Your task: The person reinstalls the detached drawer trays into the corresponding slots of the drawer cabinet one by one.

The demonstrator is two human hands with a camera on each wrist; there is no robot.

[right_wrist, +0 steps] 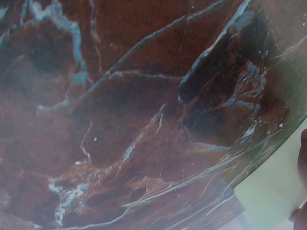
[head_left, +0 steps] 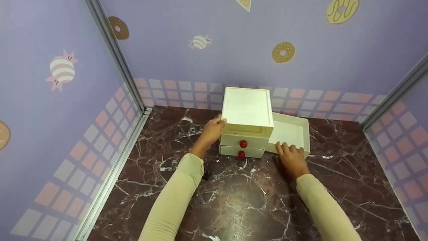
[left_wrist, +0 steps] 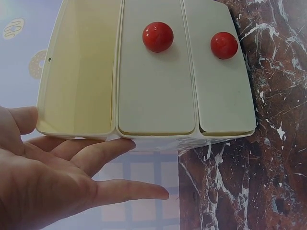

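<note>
A small white drawer cabinet (head_left: 247,107) stands near the back wall. Its top slot (left_wrist: 81,72) is an open, hollow compartment; two lower drawers below it have red round knobs (left_wrist: 158,37). At the cabinet's left side, my left hand (head_left: 213,130) rests with fingers spread along the side panel and the thumb at its front edge. Right beside the cabinet lies a white pulled-out drawer (head_left: 290,129), its inside facing up. My right hand (head_left: 291,159) grips its near wall, fingers hooked over the rim. In the right wrist view just a corner of the drawer (right_wrist: 268,196) shows.
Dark red marbled tabletop (head_left: 234,207) lies under everything. A purple back wall (head_left: 234,60) with sweets and check patterns rises close behind the cabinet. Side walls with metal corner strips (head_left: 117,57) close in the left and right.
</note>
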